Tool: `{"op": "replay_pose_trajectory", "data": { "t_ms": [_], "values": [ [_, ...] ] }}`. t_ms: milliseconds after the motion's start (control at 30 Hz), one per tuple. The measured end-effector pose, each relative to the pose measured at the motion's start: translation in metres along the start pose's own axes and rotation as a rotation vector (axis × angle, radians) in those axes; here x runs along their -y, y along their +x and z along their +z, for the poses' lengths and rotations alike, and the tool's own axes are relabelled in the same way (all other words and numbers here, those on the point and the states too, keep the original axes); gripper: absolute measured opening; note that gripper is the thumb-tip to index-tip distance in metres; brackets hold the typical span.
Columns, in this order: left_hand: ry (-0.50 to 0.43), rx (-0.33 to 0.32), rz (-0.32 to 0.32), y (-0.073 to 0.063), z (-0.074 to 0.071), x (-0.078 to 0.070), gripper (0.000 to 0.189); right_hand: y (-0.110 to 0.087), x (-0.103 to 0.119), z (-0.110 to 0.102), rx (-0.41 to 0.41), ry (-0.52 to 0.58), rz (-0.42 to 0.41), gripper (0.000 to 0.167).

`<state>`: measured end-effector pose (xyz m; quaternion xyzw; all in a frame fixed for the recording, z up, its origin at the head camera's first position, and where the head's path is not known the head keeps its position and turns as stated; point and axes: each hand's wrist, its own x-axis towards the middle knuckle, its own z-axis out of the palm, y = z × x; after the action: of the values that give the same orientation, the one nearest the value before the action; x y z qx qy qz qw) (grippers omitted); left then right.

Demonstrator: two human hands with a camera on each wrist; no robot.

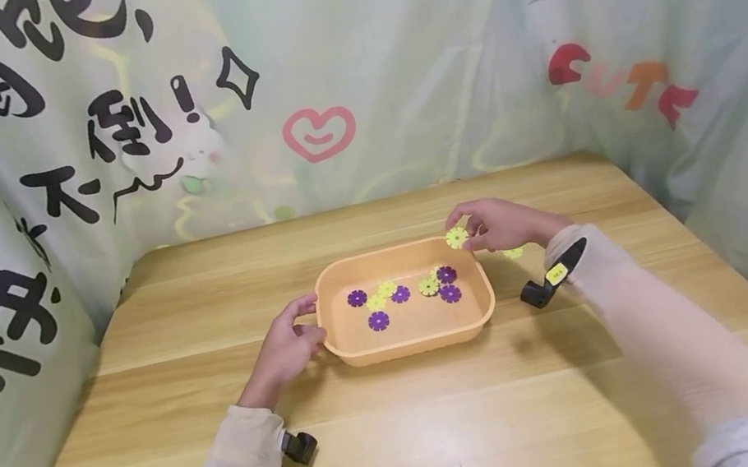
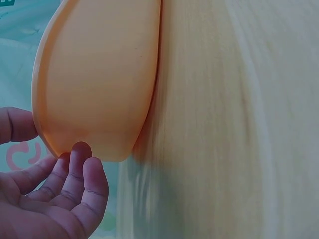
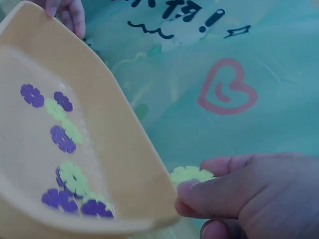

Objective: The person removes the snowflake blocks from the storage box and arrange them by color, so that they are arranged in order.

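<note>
An orange plastic basin (image 1: 411, 340) stands on the wooden table, with several purple snowflake discs (image 1: 379, 321) and yellow snowflake discs (image 1: 428, 286) scattered over its bottom. My left hand (image 1: 288, 344) holds the basin's left end by the rim; the left wrist view shows its fingertips (image 2: 82, 149) against the outer wall. Over the far right corner of the basin, my right hand (image 1: 500, 224) pinches one yellow snowflake disc (image 1: 457, 238) between thumb and fingers. In the right wrist view that disc (image 3: 192, 174) is partly covered by the thumb.
Another yellow disc (image 1: 513, 252) lies on the table right of the basin, partly hidden beneath the right wrist. A printed curtain (image 1: 388, 56) hangs behind the table (image 1: 411, 444) and along both sides. Each wrist carries a small black camera (image 1: 301, 447).
</note>
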<state>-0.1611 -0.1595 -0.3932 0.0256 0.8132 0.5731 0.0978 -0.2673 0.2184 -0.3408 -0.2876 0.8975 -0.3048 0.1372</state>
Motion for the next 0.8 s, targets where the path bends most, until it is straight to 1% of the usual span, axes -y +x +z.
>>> {"op": "replay_pose_trajectory", "data": {
  "t_ms": [133, 300, 600, 800],
  "values": [
    [-0.007, 0.002, -0.001, 0.001, 0.0, -0.001, 0.063, -0.009, -0.011, -0.002, -0.05, 0.04, 0.006, 0.036],
    [-0.005, 0.003, -0.002, 0.001, -0.001, 0.001, 0.063, -0.018, -0.022, -0.001, -0.088, 0.095, 0.028, 0.037],
    [0.008, -0.002, -0.003, 0.003, -0.001, 0.003, 0.062, -0.03, -0.041, 0.001, -0.126, 0.169, 0.102, 0.035],
    [0.009, -0.001, -0.001, 0.002, 0.0, 0.002, 0.062, -0.038, -0.053, 0.001, -0.15, 0.207, 0.127, 0.036]
  ]
}}
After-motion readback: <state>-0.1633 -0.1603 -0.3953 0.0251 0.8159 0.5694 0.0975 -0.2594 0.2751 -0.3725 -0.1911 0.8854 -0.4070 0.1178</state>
